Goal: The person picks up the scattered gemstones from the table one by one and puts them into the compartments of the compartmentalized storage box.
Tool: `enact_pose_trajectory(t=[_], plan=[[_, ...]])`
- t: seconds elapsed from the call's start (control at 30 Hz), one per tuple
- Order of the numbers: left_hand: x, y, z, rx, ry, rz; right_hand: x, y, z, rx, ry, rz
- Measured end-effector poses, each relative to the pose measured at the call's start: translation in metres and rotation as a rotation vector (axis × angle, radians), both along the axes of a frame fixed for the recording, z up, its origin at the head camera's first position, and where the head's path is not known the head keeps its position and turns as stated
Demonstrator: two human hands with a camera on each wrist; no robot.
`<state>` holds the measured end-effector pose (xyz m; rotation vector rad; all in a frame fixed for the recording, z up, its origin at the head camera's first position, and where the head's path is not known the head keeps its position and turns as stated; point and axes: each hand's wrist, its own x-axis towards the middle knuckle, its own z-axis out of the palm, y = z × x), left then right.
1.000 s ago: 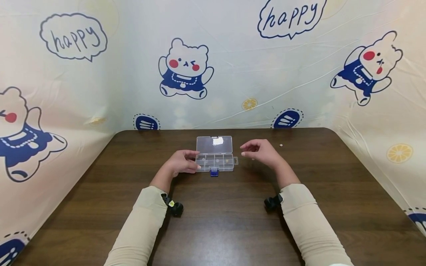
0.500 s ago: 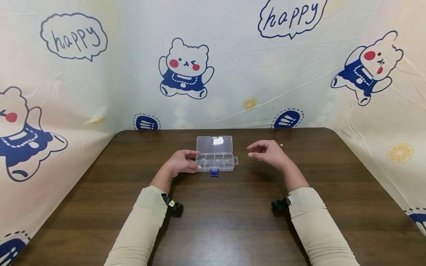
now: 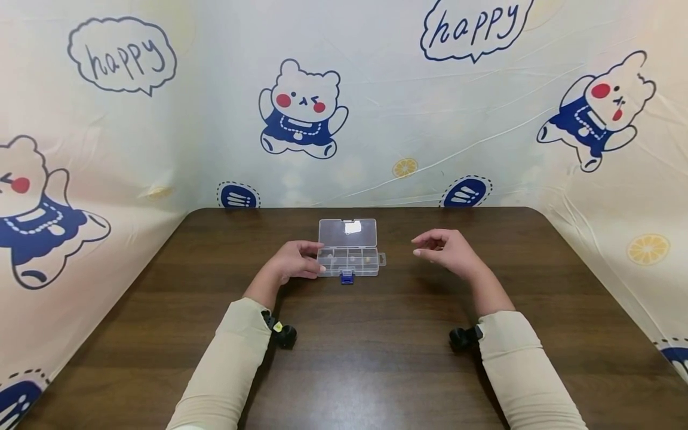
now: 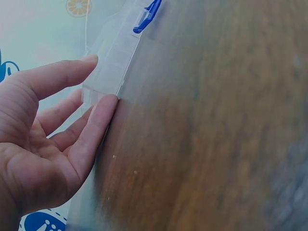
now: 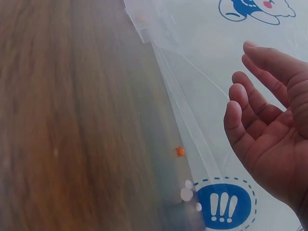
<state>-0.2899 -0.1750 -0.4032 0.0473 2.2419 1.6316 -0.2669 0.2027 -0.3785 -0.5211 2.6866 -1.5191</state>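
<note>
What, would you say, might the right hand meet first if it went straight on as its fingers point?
Probably the clear box, near its open lid, though how high the right hand hangs is unclear.

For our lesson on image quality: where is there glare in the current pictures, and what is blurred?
Head view: bright glare on the lid, soft sheen on the near tabletop; left wrist view: tabletop blurred; right wrist view: tabletop blurred, box hazy.

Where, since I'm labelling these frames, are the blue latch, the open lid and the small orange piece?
Blue latch (image 3: 347, 278): head view, middle of its front.
Open lid (image 3: 333, 233): head view, clear panel left of the bright reflection.
Small orange piece (image 5: 180, 151): right wrist view, middle of its visible side.
</note>
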Motion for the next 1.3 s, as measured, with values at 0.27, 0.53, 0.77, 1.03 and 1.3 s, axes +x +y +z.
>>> enact_pose_trajectory(t=[0.27,0.53,0.77,1.03,1.3], plan=[[0.0,0.0,0.001,-0.003,-0.006,0.003,0.007,0.01,0.001,-0.001,-0.004,-0.013],[-0.001,0.001,0.0,0.006,0.001,0.002,0.01,0.019,-0.001,-0.021,0.0,-0.007],[0.0,0.001,0.0,0.003,0.006,0.004,0.012,0.027,-0.004,-0.022,0.034,-0.016],[-0.001,0.001,0.0,-0.001,-0.006,0.0,0.014,0.037,-0.005,-0.004,0.029,-0.022],[-0.001,0.001,0.001,-0.003,-0.008,0.006,0.015,0.048,-0.008,0.013,0.035,-0.027]])
